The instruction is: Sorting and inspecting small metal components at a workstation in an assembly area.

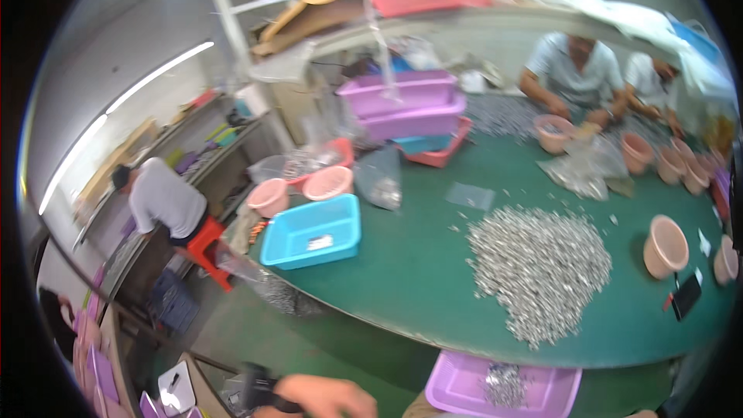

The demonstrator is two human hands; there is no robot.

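The left hand is blurred; whether its grip is apart cannot be told; the right hand is unseen. Metal parts in the purple tray, at the desk's edge, could be spilled by a knocked rim.

Left hand on the near side of the bench, apart from its edge | back of the hand mostly facing me | wrist dark-banded | fingers pointing rightward along the bench, too blurred to read their curl
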